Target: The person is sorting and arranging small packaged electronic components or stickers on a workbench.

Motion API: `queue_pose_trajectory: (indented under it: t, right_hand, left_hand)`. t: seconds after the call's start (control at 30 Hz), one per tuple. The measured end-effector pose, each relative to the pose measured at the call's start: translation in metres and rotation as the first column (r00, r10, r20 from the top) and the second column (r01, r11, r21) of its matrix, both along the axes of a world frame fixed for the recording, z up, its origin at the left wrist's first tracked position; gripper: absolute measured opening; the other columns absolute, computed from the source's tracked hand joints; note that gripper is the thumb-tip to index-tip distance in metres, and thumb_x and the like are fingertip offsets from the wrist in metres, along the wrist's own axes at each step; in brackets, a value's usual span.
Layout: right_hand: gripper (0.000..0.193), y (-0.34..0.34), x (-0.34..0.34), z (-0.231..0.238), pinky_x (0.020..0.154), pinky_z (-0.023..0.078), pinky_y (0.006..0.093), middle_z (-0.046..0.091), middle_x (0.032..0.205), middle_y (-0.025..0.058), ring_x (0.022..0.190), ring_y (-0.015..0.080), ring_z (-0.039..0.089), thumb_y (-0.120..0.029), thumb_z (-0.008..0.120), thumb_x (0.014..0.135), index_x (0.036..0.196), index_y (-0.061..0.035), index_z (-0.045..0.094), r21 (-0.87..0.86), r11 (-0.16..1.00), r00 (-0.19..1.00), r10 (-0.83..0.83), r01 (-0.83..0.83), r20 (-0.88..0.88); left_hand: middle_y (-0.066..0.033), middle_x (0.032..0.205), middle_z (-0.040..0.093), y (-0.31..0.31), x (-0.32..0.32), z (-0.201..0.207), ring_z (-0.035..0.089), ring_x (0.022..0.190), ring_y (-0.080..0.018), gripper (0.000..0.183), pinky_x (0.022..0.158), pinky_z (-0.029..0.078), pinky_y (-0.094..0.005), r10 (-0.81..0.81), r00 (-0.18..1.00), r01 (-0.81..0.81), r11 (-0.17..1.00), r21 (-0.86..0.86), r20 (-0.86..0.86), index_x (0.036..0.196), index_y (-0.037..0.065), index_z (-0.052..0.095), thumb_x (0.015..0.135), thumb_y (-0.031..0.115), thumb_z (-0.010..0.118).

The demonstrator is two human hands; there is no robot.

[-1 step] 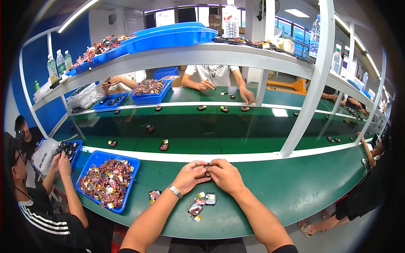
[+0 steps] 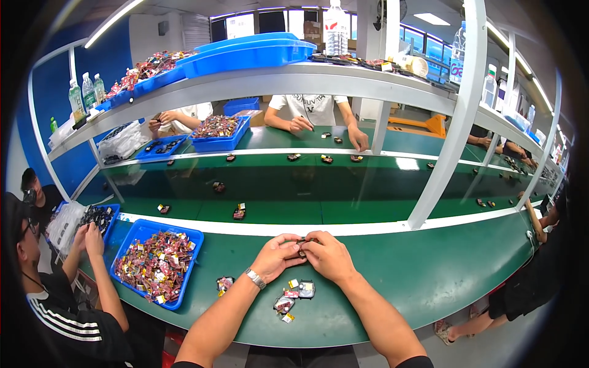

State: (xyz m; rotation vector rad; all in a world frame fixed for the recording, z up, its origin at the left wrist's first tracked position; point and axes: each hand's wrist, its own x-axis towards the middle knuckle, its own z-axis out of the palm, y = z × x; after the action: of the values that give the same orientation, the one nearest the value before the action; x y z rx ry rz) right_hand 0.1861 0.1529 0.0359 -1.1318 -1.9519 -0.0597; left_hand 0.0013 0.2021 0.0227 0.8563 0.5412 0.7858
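Over the green bench, my left hand (image 2: 279,257) and my right hand (image 2: 329,256) meet with fingers closed around a small dark part (image 2: 302,246). Most of it is hidden by my fingertips, so its exact kind does not show. Nearer to me on the bench, between my forearms, lies a loose group of small electronic assemblies: a dark-framed one (image 2: 305,289) and another with red and yellow bits (image 2: 284,304). One more red-and-white assembly (image 2: 224,284) rests beside my left forearm, close to the wrist with the metal watch (image 2: 255,278).
A blue tray (image 2: 197,238) heaped with small red and yellow boards stands left of my hands. Beyond a white rail (image 2: 270,229), a green belt (image 2: 343,211) carries scattered assemblies. A grey post (image 2: 451,132) rises at the right. Co-workers sit at the left and opposite.
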Motion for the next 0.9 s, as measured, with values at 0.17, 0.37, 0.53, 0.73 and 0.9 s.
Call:
queue_pose_trajectory:
  t: [0.17, 0.37, 0.53, 0.73, 0.9]
  right_hand:
    - [0.021, 0.001, 0.005, 0.003, 0.072, 0.057, 0.0334, 0.063, 0.100, 0.0036, 0.090, 0.0230, 0.064, -0.007, 0.075, 0.075, 0.095, -0.0103, 0.070, -0.045, 0.996, 0.996, 0.078, -0.080, -0.042]
    - [0.022, 0.000, -0.001, 0.000, 0.069, 0.055, 0.0341, 0.061, 0.095, 0.0039, 0.086, 0.0221, 0.063, -0.007, 0.075, 0.075, 0.095, -0.0105, 0.068, -0.010, 1.000, 1.000, -0.003, 0.003, 0.018]
    - [0.020, 0.002, -0.002, 0.003, 0.072, 0.054, 0.0355, 0.060, 0.091, 0.0042, 0.089, 0.0239, 0.060, -0.005, 0.074, 0.074, 0.091, -0.0088, 0.065, -0.034, 0.999, 1.000, -0.012, 0.013, 0.009]
    - [0.018, 0.002, 0.011, 0.004, 0.074, 0.052, 0.0364, 0.059, 0.090, 0.0059, 0.089, 0.0254, 0.058, -0.005, 0.074, 0.074, 0.089, -0.0077, 0.064, -0.216, 0.973, 0.996, 0.080, -0.084, -0.029]
    - [0.016, 0.000, 0.011, 0.005, 0.077, 0.050, 0.0363, 0.059, 0.090, 0.0047, 0.089, 0.0243, 0.057, -0.007, 0.075, 0.076, 0.090, -0.0095, 0.068, -0.246, 0.967, 0.996, 0.049, -0.066, -0.075]
  left_hand:
    - [-0.0133, 0.113, 0.064, 0.000, 0.001, 0.001, 0.065, 0.103, -0.0220, 0.024, 0.091, 0.057, -0.0380, 0.018, 1.000, -0.017, 1.000, 0.015, -0.017, 0.118, 0.000, 0.052, 0.095, 0.004, 0.058]
    - [-0.0137, 0.114, 0.064, -0.001, 0.003, 0.001, 0.065, 0.103, -0.0218, 0.024, 0.090, 0.058, -0.0373, 0.052, 0.998, -0.049, 0.996, 0.079, -0.045, 0.118, -0.001, 0.052, 0.095, 0.003, 0.058]
    - [-0.0136, 0.114, 0.064, -0.003, 0.004, 0.000, 0.065, 0.103, -0.0210, 0.024, 0.090, 0.058, -0.0370, 0.052, 0.993, -0.042, 0.995, 0.089, -0.106, 0.119, -0.001, 0.053, 0.095, 0.001, 0.057]
    - [-0.0135, 0.115, 0.064, -0.002, 0.005, -0.002, 0.065, 0.102, -0.0199, 0.024, 0.088, 0.059, -0.0347, 0.031, 0.992, -0.014, 0.990, 0.137, -0.122, 0.119, -0.001, 0.053, 0.096, 0.000, 0.055]
    - [-0.0132, 0.117, 0.063, -0.002, 0.004, -0.003, 0.064, 0.105, -0.0205, 0.025, 0.091, 0.057, -0.0371, 0.021, 0.988, 0.003, 0.988, 0.156, -0.154, 0.121, 0.000, 0.051, 0.096, 0.001, 0.055]
